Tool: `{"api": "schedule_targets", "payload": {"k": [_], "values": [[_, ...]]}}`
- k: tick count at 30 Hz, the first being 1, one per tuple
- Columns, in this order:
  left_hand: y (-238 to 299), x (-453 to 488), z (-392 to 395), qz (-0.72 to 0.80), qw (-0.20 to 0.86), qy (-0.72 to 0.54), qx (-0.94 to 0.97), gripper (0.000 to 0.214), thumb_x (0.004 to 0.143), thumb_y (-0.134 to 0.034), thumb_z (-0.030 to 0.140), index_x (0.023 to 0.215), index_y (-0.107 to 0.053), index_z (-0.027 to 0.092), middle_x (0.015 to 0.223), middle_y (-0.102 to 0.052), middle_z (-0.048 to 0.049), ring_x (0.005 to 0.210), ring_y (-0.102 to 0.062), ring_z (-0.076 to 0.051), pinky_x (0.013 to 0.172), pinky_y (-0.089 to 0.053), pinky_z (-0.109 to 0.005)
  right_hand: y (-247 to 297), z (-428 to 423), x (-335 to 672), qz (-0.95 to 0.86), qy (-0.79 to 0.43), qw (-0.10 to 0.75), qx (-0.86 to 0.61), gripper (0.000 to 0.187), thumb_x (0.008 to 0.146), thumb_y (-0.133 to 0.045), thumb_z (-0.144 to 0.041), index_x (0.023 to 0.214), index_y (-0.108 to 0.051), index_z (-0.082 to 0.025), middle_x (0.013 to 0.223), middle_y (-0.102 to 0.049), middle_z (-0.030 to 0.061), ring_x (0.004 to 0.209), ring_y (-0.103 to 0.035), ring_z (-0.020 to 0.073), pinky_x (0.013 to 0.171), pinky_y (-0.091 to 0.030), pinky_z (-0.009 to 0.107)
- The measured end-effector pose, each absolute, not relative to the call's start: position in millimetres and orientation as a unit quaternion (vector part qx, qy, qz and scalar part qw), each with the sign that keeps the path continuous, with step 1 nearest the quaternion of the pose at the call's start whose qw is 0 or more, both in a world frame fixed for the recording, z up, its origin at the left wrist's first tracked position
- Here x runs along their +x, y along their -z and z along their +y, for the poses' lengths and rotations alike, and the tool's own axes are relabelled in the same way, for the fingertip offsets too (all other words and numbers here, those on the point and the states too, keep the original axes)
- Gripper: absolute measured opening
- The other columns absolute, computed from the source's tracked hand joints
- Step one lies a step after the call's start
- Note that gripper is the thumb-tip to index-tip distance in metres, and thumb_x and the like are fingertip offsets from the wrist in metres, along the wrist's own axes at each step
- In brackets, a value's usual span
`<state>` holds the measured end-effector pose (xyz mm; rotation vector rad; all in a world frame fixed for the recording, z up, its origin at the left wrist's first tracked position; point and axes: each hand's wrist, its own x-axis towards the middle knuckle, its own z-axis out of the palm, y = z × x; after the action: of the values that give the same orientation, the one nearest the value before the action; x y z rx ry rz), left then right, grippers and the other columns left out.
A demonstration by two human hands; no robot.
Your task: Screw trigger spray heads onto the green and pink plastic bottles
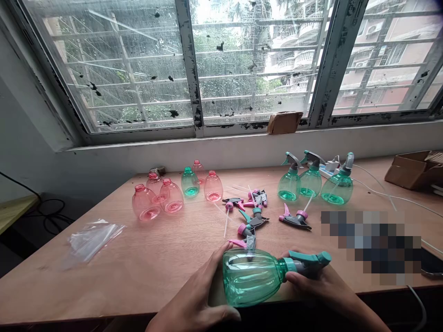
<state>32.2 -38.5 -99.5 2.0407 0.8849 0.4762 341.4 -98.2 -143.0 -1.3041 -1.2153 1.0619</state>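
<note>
A green see-through spray bottle [251, 275] lies on its side near the table's front edge. My left hand [197, 295] wraps round its body from the left. My right hand [321, 286] grips the neck and the teal-and-grey trigger head [308, 260] fitted on it. Just behind the bottle lie several loose spray heads with pink and teal collars [254, 216], some with their white dip tubes showing.
Several pink bottles without heads [162, 196] and one green one [189, 182] stand at the back left. Three finished green sprayers [311, 182] stand at the back right. A crumpled plastic bag [92, 240] lies left. A cardboard box [413, 168] and white cables sit far right.
</note>
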Motion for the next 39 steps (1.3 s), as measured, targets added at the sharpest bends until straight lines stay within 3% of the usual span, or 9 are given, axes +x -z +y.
{"api": "schedule_targets", "payload": {"k": [3, 8, 12, 17, 23, 29, 33, 35, 39], "values": [[101.8, 27.8, -34.7, 0.325, 0.435, -0.196, 0.817, 0.108, 0.08, -0.092, 0.038, 0.166, -0.026, 0.04, 0.174, -0.033, -0.001, 0.159, -0.027, -0.039, 0.131, -0.025, -0.053, 142.9, -98.0, 341.8, -0.506, -0.443, 0.509, -0.537, 0.029, 0.075, -0.086, -0.048, 0.091, -0.083, -0.024, 0.082, -0.076, 0.0025, 0.08, -0.071, 0.0278, 0.073, -0.059, 0.032], [102.1, 24.6, -33.4, 0.318, 0.437, -0.194, 0.819, 0.081, 0.099, -0.066, 0.053, 0.167, -0.025, 0.037, 0.174, -0.031, -0.0006, 0.16, -0.027, -0.036, 0.132, -0.023, -0.052, 142.0, -96.6, 342.2, -0.517, -0.469, 0.504, -0.508, 0.029, 0.078, -0.084, -0.048, 0.088, -0.078, -0.022, 0.073, -0.065, -0.0016, 0.066, -0.057, 0.0193, 0.059, -0.048, 0.027], [99.9, 25.4, -36.4, 0.333, 0.428, -0.195, 0.817, 0.08, 0.099, -0.067, 0.052, 0.166, -0.026, 0.036, 0.174, -0.032, -0.0017, 0.159, -0.029, -0.036, 0.132, -0.024, -0.053, 139.0, -96.0, 341.8, -0.527, -0.469, 0.496, -0.506, 0.03, 0.079, -0.082, -0.051, 0.087, -0.074, -0.023, 0.07, -0.058, -0.0034, 0.063, -0.049, 0.0179, 0.057, -0.042, 0.027], [106.0, 23.7, -34.1, 0.324, 0.435, -0.203, 0.815, 0.087, 0.096, -0.074, 0.036, 0.166, -0.023, 0.037, 0.173, -0.035, -0.0031, 0.157, -0.033, -0.036, 0.13, -0.03, -0.052, 136.1, -96.6, 340.5, -0.536, -0.47, 0.484, -0.507, 0.027, 0.082, -0.079, -0.049, 0.092, -0.074, -0.024, 0.068, -0.055, -0.0047, 0.061, -0.046, 0.0168, 0.055, -0.038, 0.026], [101.3, 32.1, -33.9, 0.294, 0.418, -0.212, 0.833, 0.096, 0.09, -0.079, 0.017, 0.164, -0.022, 0.039, 0.169, -0.04, -0.0026, 0.153, -0.042, -0.032, 0.128, -0.036, -0.043, 139.7, -95.6, 342.1, -0.554, -0.44, 0.464, -0.533, 0.027, 0.08, -0.079, -0.047, 0.094, -0.077, -0.023, 0.071, -0.062, -0.0024, 0.063, -0.051, 0.0191, 0.058, -0.041, 0.028], [97.8, 29.5, -36.2, 0.313, 0.419, -0.201, 0.828, 0.103, 0.085, -0.088, 0.032, 0.164, -0.023, 0.041, 0.172, -0.036, -0.001, 0.157, -0.034, -0.036, 0.13, -0.03, -0.047, 141.3, -95.5, 344.1, -0.552, -0.43, 0.468, -0.54, 0.026, 0.078, -0.082, -0.044, 0.094, -0.078, -0.024, 0.073, -0.064, -0.0014, 0.068, -0.054, 0.0213, 0.061, -0.044, 0.029], [103.5, 23.3, -34.5, 0.312, 0.433, -0.212, 0.818, 0.073, 0.103, -0.061, 0.051, 0.166, -0.025, 0.037, 0.173, -0.033, -0.0017, 0.158, -0.031, -0.035, 0.132, -0.024, -0.049, 138.0, -97.1, 343.3, -0.544, -0.466, 0.47, -0.516, 0.025, 0.08, -0.083, -0.043, 0.095, -0.078, -0.024, 0.073, -0.064, -0.0029, 0.066, -0.053, 0.0189, 0.062, -0.044, 0.028], [103.4, 22.9, -33.8, 0.311, 0.438, -0.211, 0.816, 0.07, 0.104, -0.059, 0.05, 0.165, -0.027, 0.037, 0.173, -0.035, -0.0014, 0.158, -0.032, -0.035, 0.132, -0.024, -0.048, 136.8, -97.7, 343.0, -0.547, -0.467, 0.47, -0.511, 0.023, 0.08, -0.083, -0.041, 0.095, -0.078, -0.024, 0.074, -0.065, -0.0034, 0.067, -0.053, 0.0181, 0.063, -0.043, 0.027], [99.9, 26.6, -34.1, 0.319, 0.439, -0.199, 0.816, 0.091, 0.092, -0.08, 0.036, 0.165, -0.026, 0.039, 0.172, -0.035, -0.0001, 0.158, -0.032, -0.034, 0.131, -0.027, -0.047, 136.4, -98.1, 343.3, -0.552, -0.456, 0.475, -0.512, 0.019, 0.081, -0.083, -0.038, 0.095, -0.079, -0.026, 0.08, -0.07, -0.003, 0.073, -0.058, 0.0193, 0.068, -0.045, 0.027]]}}
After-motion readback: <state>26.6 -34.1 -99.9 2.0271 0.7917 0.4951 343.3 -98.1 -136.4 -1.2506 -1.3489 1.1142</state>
